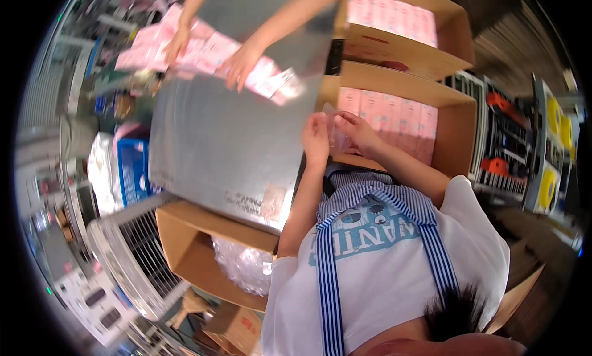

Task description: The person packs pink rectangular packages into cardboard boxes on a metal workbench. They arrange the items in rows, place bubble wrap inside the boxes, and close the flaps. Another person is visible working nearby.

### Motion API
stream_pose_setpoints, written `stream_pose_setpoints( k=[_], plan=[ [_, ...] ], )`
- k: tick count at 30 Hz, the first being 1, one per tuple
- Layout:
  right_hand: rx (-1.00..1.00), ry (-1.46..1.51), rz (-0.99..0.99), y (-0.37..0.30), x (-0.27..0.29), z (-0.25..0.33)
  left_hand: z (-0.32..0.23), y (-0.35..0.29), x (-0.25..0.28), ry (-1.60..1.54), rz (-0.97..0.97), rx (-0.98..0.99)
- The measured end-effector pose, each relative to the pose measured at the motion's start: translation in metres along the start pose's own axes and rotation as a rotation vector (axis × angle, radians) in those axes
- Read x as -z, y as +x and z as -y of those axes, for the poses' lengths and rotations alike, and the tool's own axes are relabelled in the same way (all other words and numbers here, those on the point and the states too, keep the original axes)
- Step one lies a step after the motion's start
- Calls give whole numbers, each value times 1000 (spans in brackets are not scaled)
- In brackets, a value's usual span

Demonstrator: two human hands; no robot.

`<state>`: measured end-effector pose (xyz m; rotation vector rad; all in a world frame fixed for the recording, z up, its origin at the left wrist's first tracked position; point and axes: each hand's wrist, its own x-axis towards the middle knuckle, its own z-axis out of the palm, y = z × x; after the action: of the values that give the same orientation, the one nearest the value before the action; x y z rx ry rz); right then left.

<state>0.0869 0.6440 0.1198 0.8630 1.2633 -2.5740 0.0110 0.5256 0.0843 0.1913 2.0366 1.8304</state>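
Observation:
My left hand (316, 138) and my right hand (356, 133) are close together over the near edge of the metal table. Between them is a small piece of clear plastic film (335, 136), pinched in the fingers of both. Whether it is a bag or a loose sheet I cannot tell. Just right of my hands, a cardboard box (457, 137) holds a row of upright pink cartons (391, 118), partly covered by my right forearm. Across the table, another person's hands (244, 62) press on a cluster of pink cartons (206, 49), whose right end is blurred.
A second cardboard box (404, 51) with pink cartons stands beyond the first. At the lower left, an open box (185, 233) contains clear bubble-like packaging (243, 266). A blue crate (132, 168) and a white slatted appliance (148, 245) stand left of the metal table (216, 140).

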Motion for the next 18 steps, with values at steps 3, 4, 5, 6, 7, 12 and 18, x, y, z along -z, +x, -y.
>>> stream_pose_setpoints(
  k=[3,4,5,6,7,12,18],
  plan=[
    [28,273,-33,2,74,-12,9,12,-30,269,126,-3],
    [66,219,-46,6,105,-19,8,14,-40,318,183,39],
    [-8,76,-210,5,126,-18,9,15,-49,388,189,-30],
    [-87,-68,-367,6,144,-17,9,16,-57,456,190,-101],
    [-62,-279,-497,16,182,-35,9,18,-66,520,195,-176],
    [-141,-335,-779,2,281,-54,-8,20,-18,579,18,31],
    [-96,-762,-796,44,380,-100,-10,-62,171,792,-904,98]
  ],
)
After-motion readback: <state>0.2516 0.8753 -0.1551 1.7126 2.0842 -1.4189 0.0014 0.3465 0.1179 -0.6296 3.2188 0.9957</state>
